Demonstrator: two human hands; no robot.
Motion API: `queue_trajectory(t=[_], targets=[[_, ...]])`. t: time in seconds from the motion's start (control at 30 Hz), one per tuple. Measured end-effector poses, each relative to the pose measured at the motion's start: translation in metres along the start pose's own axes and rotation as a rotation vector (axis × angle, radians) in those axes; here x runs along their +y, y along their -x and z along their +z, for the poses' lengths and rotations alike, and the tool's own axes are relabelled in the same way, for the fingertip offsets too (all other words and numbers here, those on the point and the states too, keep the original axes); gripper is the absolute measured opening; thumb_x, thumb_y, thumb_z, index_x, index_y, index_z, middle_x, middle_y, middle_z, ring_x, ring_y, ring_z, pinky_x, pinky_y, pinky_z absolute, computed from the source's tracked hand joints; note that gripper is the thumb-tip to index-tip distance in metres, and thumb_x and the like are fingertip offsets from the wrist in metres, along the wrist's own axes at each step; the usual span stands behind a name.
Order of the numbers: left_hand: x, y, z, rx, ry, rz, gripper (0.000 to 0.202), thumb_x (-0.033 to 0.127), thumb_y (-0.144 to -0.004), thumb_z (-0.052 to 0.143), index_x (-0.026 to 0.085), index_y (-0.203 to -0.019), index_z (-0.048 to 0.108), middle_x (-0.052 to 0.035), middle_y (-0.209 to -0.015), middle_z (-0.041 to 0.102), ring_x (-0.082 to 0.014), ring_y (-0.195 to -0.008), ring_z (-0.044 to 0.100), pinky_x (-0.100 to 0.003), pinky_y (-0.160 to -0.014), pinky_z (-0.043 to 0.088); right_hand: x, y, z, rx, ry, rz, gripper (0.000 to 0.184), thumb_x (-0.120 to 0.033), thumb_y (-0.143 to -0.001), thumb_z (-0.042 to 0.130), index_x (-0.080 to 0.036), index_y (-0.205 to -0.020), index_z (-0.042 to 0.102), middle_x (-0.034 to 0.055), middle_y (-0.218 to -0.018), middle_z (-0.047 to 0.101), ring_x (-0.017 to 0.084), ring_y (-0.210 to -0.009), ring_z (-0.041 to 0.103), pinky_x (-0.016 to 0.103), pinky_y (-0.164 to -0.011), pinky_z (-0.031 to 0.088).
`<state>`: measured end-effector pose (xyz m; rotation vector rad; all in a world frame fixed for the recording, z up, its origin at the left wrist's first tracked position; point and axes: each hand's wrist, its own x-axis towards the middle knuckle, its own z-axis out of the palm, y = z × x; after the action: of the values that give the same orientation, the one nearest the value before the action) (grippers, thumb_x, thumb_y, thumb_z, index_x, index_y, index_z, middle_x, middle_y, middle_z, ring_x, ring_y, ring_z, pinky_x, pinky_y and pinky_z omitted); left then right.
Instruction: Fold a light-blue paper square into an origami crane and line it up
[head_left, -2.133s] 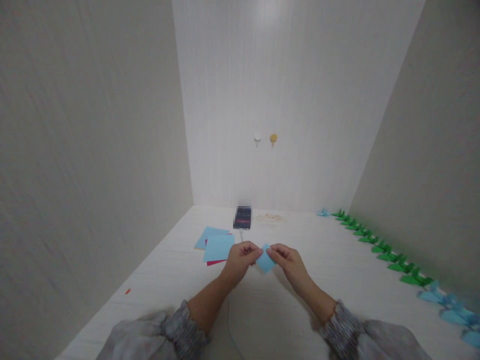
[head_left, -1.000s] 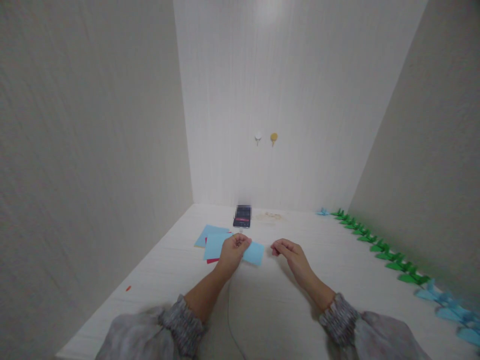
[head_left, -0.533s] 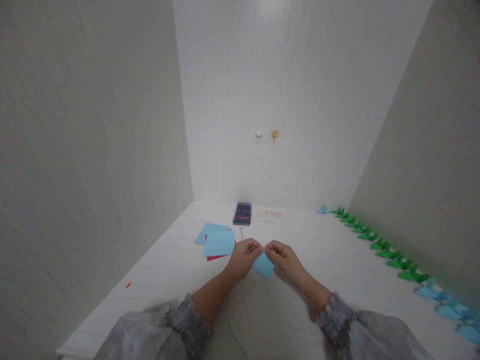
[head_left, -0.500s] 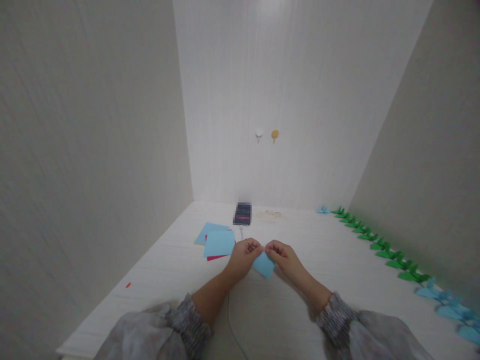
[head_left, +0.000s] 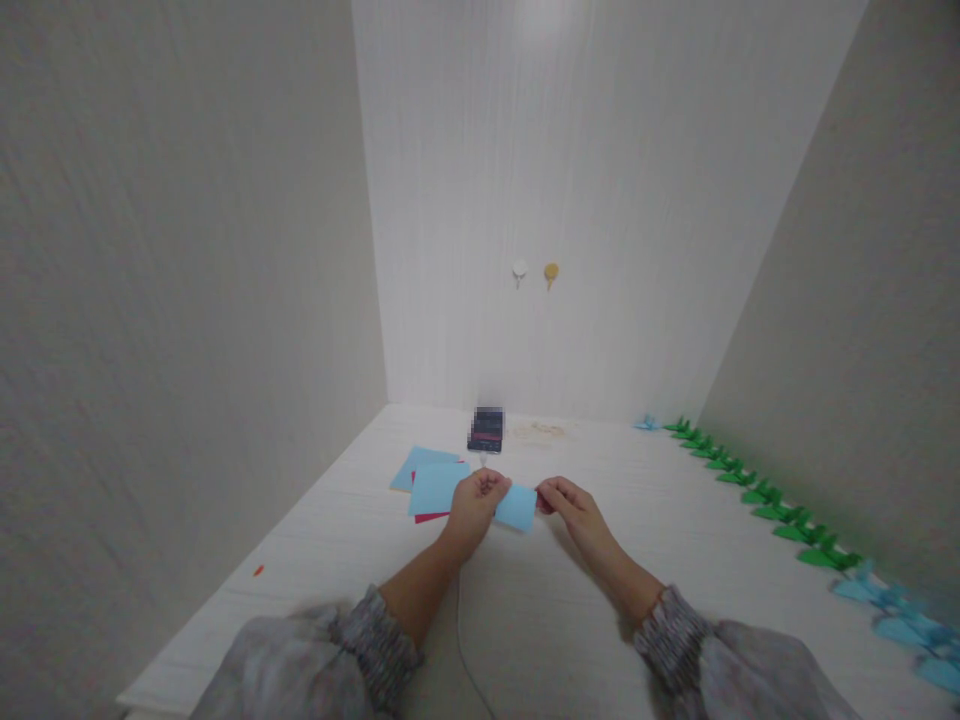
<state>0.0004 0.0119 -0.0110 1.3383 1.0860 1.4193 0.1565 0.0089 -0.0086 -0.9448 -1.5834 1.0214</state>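
Note:
A small light-blue sheet of paper (head_left: 517, 507) is held up over the white table, its broad face towards me. My left hand (head_left: 478, 505) pinches its left edge between thumb and fingers. My right hand (head_left: 564, 500) is closed in a pinch at the upper right corner of the same paper; the fingertips cover that corner. Whether the paper is folded double I cannot tell. Just left of my left hand lie loose blue sheets (head_left: 433, 488), with a red sheet (head_left: 430, 518) showing from beneath.
A phone (head_left: 486, 432) with a blurred screen stands near the back wall, a white cable (head_left: 460, 625) running towards me. Green folded paper figures (head_left: 761, 492) and blue folded figures (head_left: 911, 628) line the right wall. A small orange scrap (head_left: 259, 570) lies at left. Two hooks (head_left: 551, 272) hang on the wall.
The blue paper has turned from a corner-down slant to nearly level. My left hand has shifted slightly left, and my hands are farther apart.

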Motion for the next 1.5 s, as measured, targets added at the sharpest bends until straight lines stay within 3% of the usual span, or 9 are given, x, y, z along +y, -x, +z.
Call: queue_trajectory(t=[0.17, 0.3, 0.5, 0.73, 0.87, 1.03, 1.2, 1.27, 1.5], targets=[[0.003, 0.004, 0.005, -0.077, -0.011, -0.026, 0.025, 0.037, -0.06, 0.054, 0.012, -0.063, 0.052, 0.0041, -0.047, 0.044, -0.0054, -0.042, 0.037, -0.018, -0.042, 0.029, 0.007, 0.0, 0.006, -0.052, -0.002, 0.024, 0.023, -0.033, -0.071, 0.047, -0.015, -0.058, 0.052, -0.0018, -0.052, 0.046, 0.01, -0.051, 0.042, 0.021, -0.05, 0.033], [0.005, 0.003, 0.005, -0.134, 0.007, -0.095, 0.028, 0.036, -0.059, 0.055, 0.011, -0.071, 0.054, 0.0041, -0.047, 0.045, -0.0051, -0.04, 0.037, -0.017, -0.039, 0.027, 0.014, -0.003, 0.004, -0.001, -0.1, 0.038, 0.021, -0.032, -0.07, 0.048, -0.015, -0.06, 0.053, -0.0018, -0.053, 0.047, 0.01, -0.051, 0.042, 0.021, -0.05, 0.033], [0.004, 0.002, 0.004, -0.172, 0.036, -0.053, 0.028, 0.038, -0.064, 0.05, 0.011, -0.067, 0.056, 0.0043, -0.043, 0.042, -0.005, -0.039, 0.035, -0.018, -0.039, 0.026, 0.012, -0.003, 0.004, 0.048, -0.24, 0.112, 0.019, -0.03, -0.067, 0.051, -0.015, -0.057, 0.052, -0.0025, -0.05, 0.045, 0.01, -0.048, 0.04, 0.021, -0.049, 0.032], [0.0, 0.003, 0.003, -0.218, 0.074, -0.062, 0.028, 0.029, -0.063, 0.052, 0.01, -0.083, 0.057, 0.0033, -0.046, 0.046, -0.0058, -0.042, 0.039, -0.018, -0.043, 0.03, 0.011, 0.001, 0.006, -0.013, -0.435, 0.21, 0.017, -0.027, -0.066, 0.053, -0.015, -0.054, 0.049, -0.0037, -0.049, 0.042, 0.008, -0.046, 0.038, 0.02, -0.047, 0.03], [0.0, 0.002, 0.002, -0.194, 0.065, -0.059, 0.022, 0.024, -0.061, 0.051, 0.011, -0.078, 0.058, 0.0029, -0.048, 0.048, -0.0061, -0.044, 0.041, -0.018, -0.046, 0.032, 0.014, 0.003, 0.007, -0.069, -0.458, 0.232, 0.017, -0.026, -0.066, 0.053, -0.014, -0.055, 0.049, -0.0033, -0.05, 0.043, 0.007, -0.047, 0.039, 0.019, -0.047, 0.03], [-0.007, 0.0, 0.002, -0.153, -0.008, -0.055, 0.017, 0.023, -0.061, 0.048, 0.012, -0.071, 0.058, 0.003, -0.049, 0.05, -0.007, -0.044, 0.042, -0.019, -0.046, 0.032, 0.017, 0.004, 0.011, -0.123, -0.269, 0.178, 0.02, -0.031, -0.07, 0.05, -0.014, -0.059, 0.051, -0.003, -0.049, 0.044, 0.008, -0.045, 0.039, 0.019, -0.044, 0.03], [-0.018, -0.004, -0.001, -0.083, -0.206, -0.022, 0.017, 0.025, -0.062, 0.046, 0.012, -0.065, 0.057, 0.0014, -0.052, 0.051, -0.0088, -0.048, 0.044, -0.019, -0.045, 0.031, 0.002, 0.007, 0.012, -0.013, 0.027, -0.14, 0.024, -0.031, -0.075, 0.041, -0.019, -0.094, 0.05, 0.0043, -0.085, 0.053, 0.013, -0.076, 0.049, 0.025, -0.068, 0.038], [-0.021, -0.004, -0.001, -0.07, -0.295, 0.002, 0.017, 0.025, -0.062, 0.046, 0.012, -0.061, 0.057, 0.0013, -0.051, 0.051, -0.0091, -0.048, 0.043, -0.019, -0.045, 0.031, -0.002, 0.009, 0.012, -0.035, 0.19, -0.24, 0.034, -0.03, -0.069, 0.051, -0.019, -0.1, 0.048, 0.0055, -0.092, 0.051, 0.015, -0.079, 0.048, 0.027, -0.072, 0.038], [-0.014, -0.001, 0.005, -0.195, -0.204, -0.098, 0.017, 0.025, -0.06, 0.051, 0.012, -0.067, 0.058, 0.0002, -0.053, 0.054, -0.0096, -0.049, 0.045, -0.019, -0.046, 0.032, 0.001, 0.011, 0.011, 0.013, 0.461, -0.234, 0.021, -0.025, -0.075, 0.04, -0.018, -0.082, 0.058, 0.0037, -0.075, 0.059, 0.016, -0.071, 0.052, 0.026, -0.066, 0.04]])
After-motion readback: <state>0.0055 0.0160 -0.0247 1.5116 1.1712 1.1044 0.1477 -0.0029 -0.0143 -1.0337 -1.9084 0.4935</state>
